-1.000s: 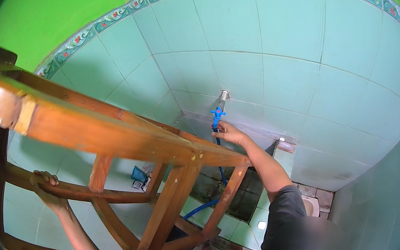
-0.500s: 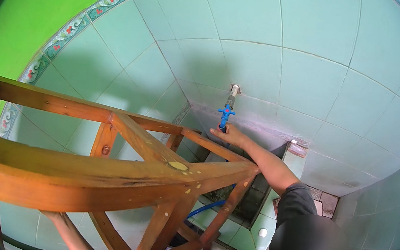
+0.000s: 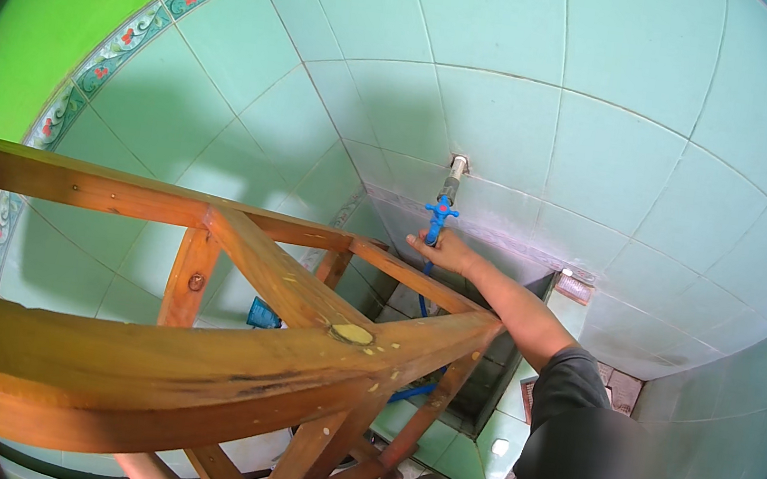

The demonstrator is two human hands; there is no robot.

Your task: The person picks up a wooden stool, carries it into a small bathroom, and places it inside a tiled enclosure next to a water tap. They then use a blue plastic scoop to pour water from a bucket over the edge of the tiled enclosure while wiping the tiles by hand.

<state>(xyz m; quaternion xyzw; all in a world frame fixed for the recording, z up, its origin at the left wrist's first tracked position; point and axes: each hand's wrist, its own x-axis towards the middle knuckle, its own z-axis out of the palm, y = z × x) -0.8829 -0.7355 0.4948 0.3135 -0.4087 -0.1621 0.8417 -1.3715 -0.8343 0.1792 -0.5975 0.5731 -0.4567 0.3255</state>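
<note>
A blue tap (image 3: 442, 210) with a cross-shaped handle sticks out from a grey and white pipe (image 3: 454, 179) in the tiled wall. My right hand (image 3: 449, 251) is closed around the tap's lower end, where a thin blue hose (image 3: 423, 304) hangs down. Across the left and middle stands an orange-brown wooden frame (image 3: 186, 364) of beams and slanted braces, its curved rail nearest me. My left forearm (image 3: 151, 477) goes in beneath that rail, which hides the hand and its fingers.
Below the tap lies a dark, tile-edged basin (image 3: 485, 386). A pink-and-white soap bar or box (image 3: 575, 285) sits on its corner ledge, and a small white piece (image 3: 500, 446) on the front rim. Behind the frame shows a blue container (image 3: 263, 314).
In the picture, the wooden frame's near rail has shifted downward and the left hand has gone out of sight behind it. A blue container now shows through the frame. My right hand stays at the tap.
</note>
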